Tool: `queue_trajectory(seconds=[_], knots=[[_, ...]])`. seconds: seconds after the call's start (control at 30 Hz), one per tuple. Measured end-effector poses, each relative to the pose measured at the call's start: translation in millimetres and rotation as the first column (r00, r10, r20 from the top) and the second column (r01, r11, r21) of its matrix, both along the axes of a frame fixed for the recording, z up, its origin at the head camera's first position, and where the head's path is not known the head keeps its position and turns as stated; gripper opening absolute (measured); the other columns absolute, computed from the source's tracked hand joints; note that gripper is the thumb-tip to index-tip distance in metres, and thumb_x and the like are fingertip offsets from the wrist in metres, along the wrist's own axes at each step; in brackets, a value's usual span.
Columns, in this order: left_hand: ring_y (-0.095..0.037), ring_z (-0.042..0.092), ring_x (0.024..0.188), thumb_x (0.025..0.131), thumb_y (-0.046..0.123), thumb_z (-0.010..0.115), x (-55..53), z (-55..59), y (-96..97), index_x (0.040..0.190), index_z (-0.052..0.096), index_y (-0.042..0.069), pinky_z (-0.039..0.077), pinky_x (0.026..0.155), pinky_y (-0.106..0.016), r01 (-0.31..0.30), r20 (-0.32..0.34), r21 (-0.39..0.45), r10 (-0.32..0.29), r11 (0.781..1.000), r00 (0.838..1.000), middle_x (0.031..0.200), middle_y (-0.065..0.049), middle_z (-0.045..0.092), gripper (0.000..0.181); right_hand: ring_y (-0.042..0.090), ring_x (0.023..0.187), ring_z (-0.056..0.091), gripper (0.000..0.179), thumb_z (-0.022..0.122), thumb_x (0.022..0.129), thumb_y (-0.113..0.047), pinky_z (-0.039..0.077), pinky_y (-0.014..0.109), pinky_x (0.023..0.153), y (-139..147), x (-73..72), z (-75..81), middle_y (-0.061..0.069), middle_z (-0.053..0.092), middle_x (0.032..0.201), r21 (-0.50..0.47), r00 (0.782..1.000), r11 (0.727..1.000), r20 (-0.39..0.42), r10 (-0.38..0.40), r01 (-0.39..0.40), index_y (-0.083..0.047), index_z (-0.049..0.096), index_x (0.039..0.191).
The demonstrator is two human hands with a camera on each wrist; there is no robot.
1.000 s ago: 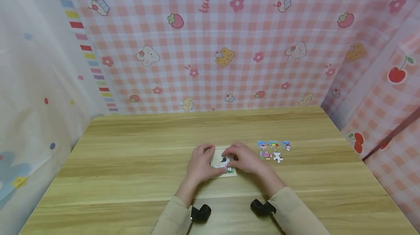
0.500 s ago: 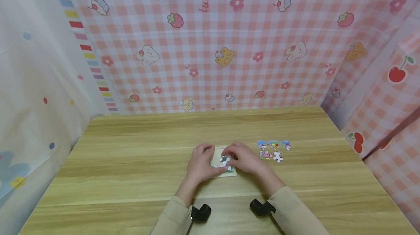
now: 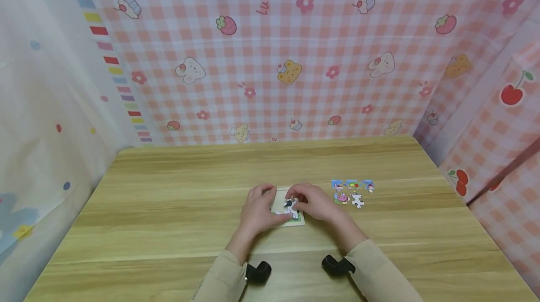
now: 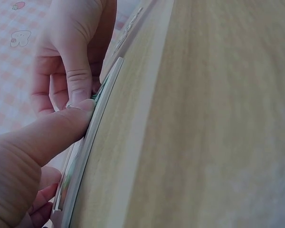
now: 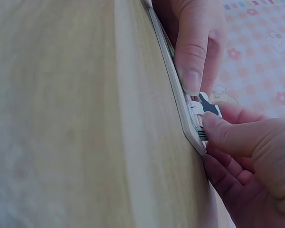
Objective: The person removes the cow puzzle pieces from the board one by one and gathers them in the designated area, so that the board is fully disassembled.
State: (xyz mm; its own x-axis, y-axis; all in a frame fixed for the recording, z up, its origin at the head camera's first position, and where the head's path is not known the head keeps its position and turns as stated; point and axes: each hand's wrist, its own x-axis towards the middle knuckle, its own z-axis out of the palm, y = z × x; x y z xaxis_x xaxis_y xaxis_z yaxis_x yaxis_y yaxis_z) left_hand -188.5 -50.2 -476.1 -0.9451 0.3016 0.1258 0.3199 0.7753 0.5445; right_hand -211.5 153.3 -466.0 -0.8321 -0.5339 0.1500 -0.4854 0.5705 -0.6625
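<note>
Wood-grain tabletop [image 3: 168, 208] fills the lower half of the head view, smooth and pale, and that smoothness is the first hazard: the small square cream puzzle tray [image 3: 291, 220], lying flat at the centre of the frame, could skate away if pushed sideways. The left hand [image 3: 256, 209] guards against this, its thumb [image 4: 61, 130] pressed on the tray's edge and its fingers curled along the far side, so it grips the tray rather than lying loose. Should that thumb lift, the tray would likely pivot under the other hand's pressure.

To the right of centre, well apart from the tray, a loose cluster of colourful cardboard puzzle pieces [image 3: 352, 193] lies in two short rows; a careless sleeve [image 3: 379, 274] sweeping back could scatter them or knock one off the table.

Smallest is the black-and-white animal-shaped puzzle piece [image 5: 205, 107], pinched between thumb and fingertips of the right hand [image 3: 314, 202] just over the tray's surface. It appears tilted, not seated. Pressing it down while misaligned could bend its tabs or pop neighbouring pieces out; too light a pinch and it may slip down between the fingers.
</note>
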Motion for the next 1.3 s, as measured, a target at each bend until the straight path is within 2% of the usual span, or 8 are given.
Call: queue_trajectory(seconds=[0.37,0.63,0.87,1.1,1.23,1.3], knots=[[-0.031,0.033,0.137,0.076,0.055,0.080,0.8,0.1,0.5,0.143,0.050,-0.001,0.034,0.111,-0.046,-0.007,0.011,0.001,0.006,1.000,1.000,0.146,-0.011,0.045,0.093,0.012,0.080,0.053,0.019,0.069,0.090,-0.002,0.047,0.030,0.074,2.6,2.0,-0.3,-0.008,0.058,0.084,-0.065,0.997,0.998,0.072,-0.021,0.026,-0.018,0.068,0.101],[-0.032,0.034,0.137,0.075,0.054,0.080,0.3,-1.0,0.8,0.142,0.050,-0.002,0.033,0.111,-0.046,-0.001,-0.005,0.001,0.001,1.000,1.000,0.145,-0.013,0.046,0.093,0.012,0.081,0.055,0.017,0.070,0.090,-0.003,0.048,0.029,0.075,11.3,5.1,-0.5,-0.006,0.060,0.085,-0.138,0.997,0.990,0.073,-0.011,0.021,-0.016,0.068,0.101],[-0.033,0.035,0.136,0.075,0.054,0.080,-0.4,-2.1,0.8,0.142,0.050,-0.003,0.031,0.113,-0.046,0.015,-0.025,0.009,-0.014,1.000,1.000,0.145,-0.015,0.046,0.092,0.012,0.083,0.057,0.015,0.070,0.090,-0.006,0.049,0.029,0.076,29.1,10.8,0.6,-0.007,0.063,0.090,-0.149,0.994,0.985,0.080,-0.071,0.082,-0.016,0.069,0.101],[-0.034,0.035,0.136,0.076,0.052,0.081,-0.5,-2.0,0.0,0.142,0.050,-0.003,0.029,0.114,-0.046,0.025,-0.019,0.051,-0.024,0.998,1.000,0.145,-0.017,0.045,0.091,0.012,0.087,0.059,0.015,0.070,0.090,-0.005,0.051,0.029,0.078,49.6,17.2,2.2,-0.005,0.067,0.097,-0.135,0.992,0.983,0.046,-0.117,0.122,-0.013,0.070,0.103],[-0.037,0.036,0.136,0.079,0.049,0.080,-2.5,-5.6,-2.1,0.142,0.050,-0.003,0.029,0.114,-0.049,0.042,-0.030,0.089,-0.040,0.995,0.999,0.146,-0.020,0.045,0.088,0.013,0.089,0.059,0.017,0.068,0.092,-0.002,0.051,0.028,0.080,61.4,20.9,2.8,-0.001,0.068,0.102,-0.139,0.989,0.980,0.061,-0.137,0.144,-0.011,0.070,0.106],[-0.039,0.037,0.135,0.080,0.045,0.080,-4.3,-7.8,-4.6,0.141,0.050,-0.003,0.030,0.113,-0.051,0.054,-0.041,0.119,-0.049,0.991,0.998,0.146,-0.022,0.045,0.083,0.013,0.090,0.059,0.017,0.067,0.092,0.000,0.051,0.027,0.079,68.0,22.7,2.0,0.002,0.068,0.103,-0.171,0.988,0.975,0.073,-0.135,0.145,-0.008,0.070,0.107]])
